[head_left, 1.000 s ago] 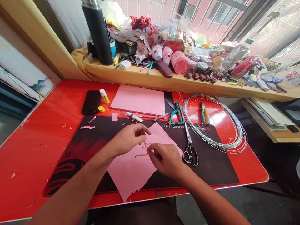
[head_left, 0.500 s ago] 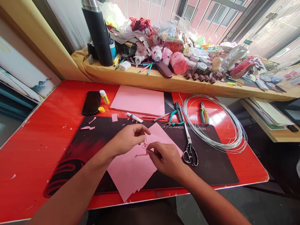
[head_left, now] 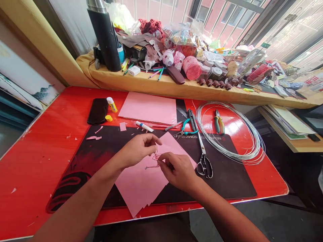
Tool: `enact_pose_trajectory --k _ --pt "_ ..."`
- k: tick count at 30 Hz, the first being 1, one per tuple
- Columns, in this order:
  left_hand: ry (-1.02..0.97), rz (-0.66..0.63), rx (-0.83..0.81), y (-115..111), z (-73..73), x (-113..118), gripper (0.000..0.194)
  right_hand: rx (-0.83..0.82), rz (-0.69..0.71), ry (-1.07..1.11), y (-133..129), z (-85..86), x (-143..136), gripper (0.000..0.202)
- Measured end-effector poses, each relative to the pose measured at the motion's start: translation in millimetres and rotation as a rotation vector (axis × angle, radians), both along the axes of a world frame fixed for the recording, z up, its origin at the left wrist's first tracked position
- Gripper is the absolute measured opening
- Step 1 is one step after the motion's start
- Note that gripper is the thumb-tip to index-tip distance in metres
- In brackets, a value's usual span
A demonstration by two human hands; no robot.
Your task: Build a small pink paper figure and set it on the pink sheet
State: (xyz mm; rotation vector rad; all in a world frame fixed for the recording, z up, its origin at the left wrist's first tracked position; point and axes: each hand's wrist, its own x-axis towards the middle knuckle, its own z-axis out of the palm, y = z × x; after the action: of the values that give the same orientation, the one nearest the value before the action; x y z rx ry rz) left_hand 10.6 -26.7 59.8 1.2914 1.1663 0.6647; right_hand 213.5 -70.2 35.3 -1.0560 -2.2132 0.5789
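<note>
While a stack of pink paper sheets [head_left: 141, 183] lay nearest on the tabletop [head_left: 37, 158], the left hand [head_left: 137, 149] and right hand [head_left: 179, 169] pinched a small pink wire piece [head_left: 154, 161] just above it; scissors [head_left: 203, 158] lay right, a wire coil [head_left: 234, 134] farther.

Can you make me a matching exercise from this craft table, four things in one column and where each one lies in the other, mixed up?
Things:
1. scissors
2. phone
3. wire coil
4. thermos

Places:
A. on the yellow ledge, far left
B. on the black mat, right of the right hand
C. beside the glue stick
D. around the pliers

Pairs: 1-B, 2-C, 3-D, 4-A
</note>
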Motion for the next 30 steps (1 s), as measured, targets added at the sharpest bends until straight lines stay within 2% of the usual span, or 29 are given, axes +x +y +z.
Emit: enact_pose_trajectory --k 9,23,30 --pt "-0.030 0.008 -0.006 0.8 -3.9 1.1 0.025 0.026 0.024 -0.022 -2.1 -3.2 -0.3 0.013" --pt "-0.059 0.048 -0.012 -0.6 -1.6 1.5 0.025 0.076 0.001 0.033 -1.0 2.5 -2.7 0.011" --pt "-0.078 0.048 -0.026 -1.9 -3.2 -0.5 0.027 0.025 0.007 0.045 -1.1 1.4 -4.0 0.011"
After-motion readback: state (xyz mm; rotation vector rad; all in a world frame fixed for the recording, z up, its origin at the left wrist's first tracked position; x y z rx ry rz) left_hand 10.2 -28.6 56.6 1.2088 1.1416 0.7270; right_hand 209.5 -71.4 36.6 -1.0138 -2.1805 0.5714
